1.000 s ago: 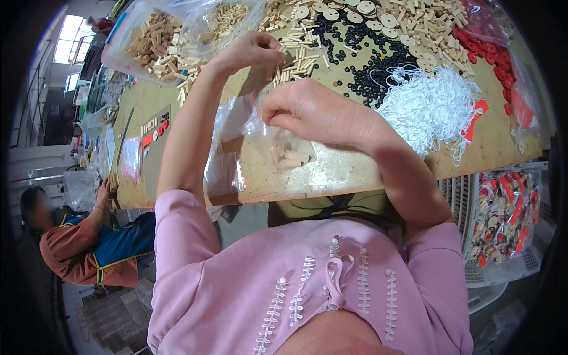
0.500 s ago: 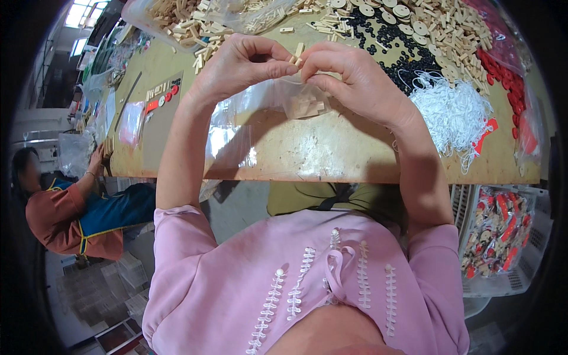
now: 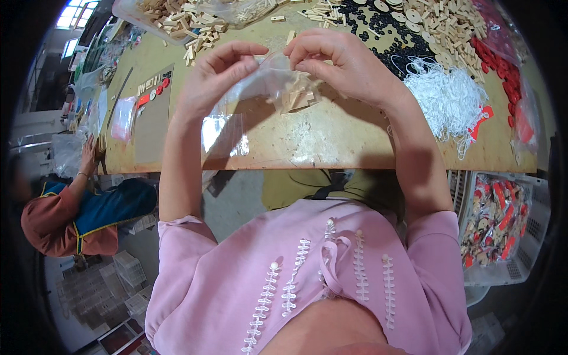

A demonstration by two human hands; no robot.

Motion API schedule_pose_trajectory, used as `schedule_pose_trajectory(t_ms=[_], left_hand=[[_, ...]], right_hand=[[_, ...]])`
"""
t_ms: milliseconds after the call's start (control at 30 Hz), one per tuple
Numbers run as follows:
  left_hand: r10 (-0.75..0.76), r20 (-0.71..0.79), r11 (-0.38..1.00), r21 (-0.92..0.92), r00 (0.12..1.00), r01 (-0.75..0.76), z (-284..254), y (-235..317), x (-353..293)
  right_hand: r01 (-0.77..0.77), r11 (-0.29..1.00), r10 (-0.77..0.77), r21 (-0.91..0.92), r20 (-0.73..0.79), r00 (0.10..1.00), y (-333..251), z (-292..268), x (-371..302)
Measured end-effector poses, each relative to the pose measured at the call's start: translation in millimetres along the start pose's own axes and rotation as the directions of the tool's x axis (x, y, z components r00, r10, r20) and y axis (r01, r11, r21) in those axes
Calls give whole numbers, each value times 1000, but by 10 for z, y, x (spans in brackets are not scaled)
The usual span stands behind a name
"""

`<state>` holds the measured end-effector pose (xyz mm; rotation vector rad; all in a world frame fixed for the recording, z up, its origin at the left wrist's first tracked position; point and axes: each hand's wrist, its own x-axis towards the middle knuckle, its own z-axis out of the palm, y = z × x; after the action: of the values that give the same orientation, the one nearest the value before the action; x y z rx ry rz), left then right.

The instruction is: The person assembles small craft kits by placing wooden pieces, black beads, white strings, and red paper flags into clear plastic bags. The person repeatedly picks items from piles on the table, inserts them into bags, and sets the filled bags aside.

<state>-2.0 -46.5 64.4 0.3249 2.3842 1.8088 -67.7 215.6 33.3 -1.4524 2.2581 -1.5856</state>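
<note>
Right hand (image 3: 343,59), upper centre, is pinched on one clear bag (image 3: 279,81) of wooden blocks (image 3: 300,99); left hand (image 3: 220,70) is loosely spread. One white basket (image 3: 537,220), lower right, is filled with packets (image 3: 498,218).

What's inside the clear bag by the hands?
Pale wooden pieces show in the lower part of the clear bag; they overlap, so any underneath can't be seen.

Tan table (image 3: 331,142), white string (image 3: 445,103), black beads (image 3: 407,42)
</note>
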Motion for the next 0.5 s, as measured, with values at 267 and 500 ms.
schedule_pose_trajectory(t_ms=[267,500], left_hand=[[-259,129,923,325,957,206,426,-302,-284],[-211,199,931,-257,957,258,398,-137,-253]], right_hand=[[17,982,-20,186,11,1000,-70,113,5],[193,968,-196,-158,-4,981,-859,-22,-246]])
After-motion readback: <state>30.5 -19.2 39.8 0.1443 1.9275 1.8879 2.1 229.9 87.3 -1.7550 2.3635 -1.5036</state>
